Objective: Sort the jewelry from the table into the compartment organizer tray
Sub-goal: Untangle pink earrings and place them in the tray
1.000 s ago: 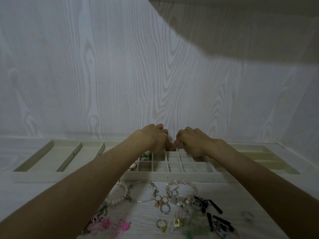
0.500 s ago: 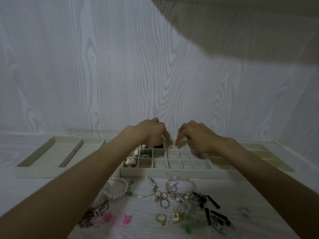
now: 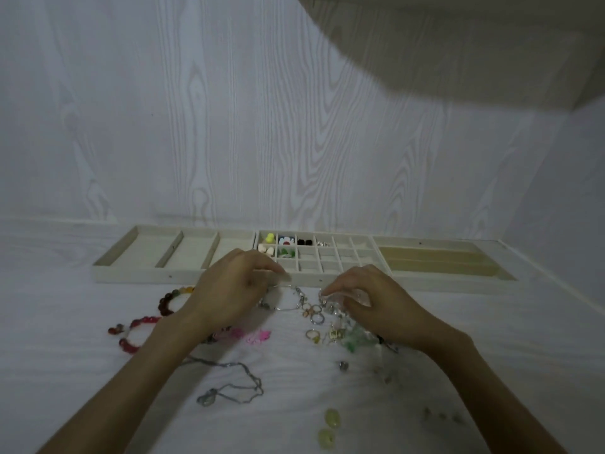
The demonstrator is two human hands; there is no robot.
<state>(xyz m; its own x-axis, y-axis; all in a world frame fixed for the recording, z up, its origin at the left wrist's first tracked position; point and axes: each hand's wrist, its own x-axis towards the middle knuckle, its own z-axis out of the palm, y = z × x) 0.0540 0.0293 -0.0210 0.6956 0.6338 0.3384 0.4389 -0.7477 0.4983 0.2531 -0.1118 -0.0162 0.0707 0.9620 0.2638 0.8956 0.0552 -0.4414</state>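
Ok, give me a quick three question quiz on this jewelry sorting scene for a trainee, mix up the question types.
1. True or false: the long compartments at the left end of the organizer tray hold bracelets.
2. Multiple choice: where does the silver chain necklace lie? A) in the tray B) on the table, nearer the camera than the hands C) hanging from the right hand
3. Fill in: the left hand is over a thin silver ____ on the table.

Key: 1 false, those compartments look bare. 2 B. 3 bangle.
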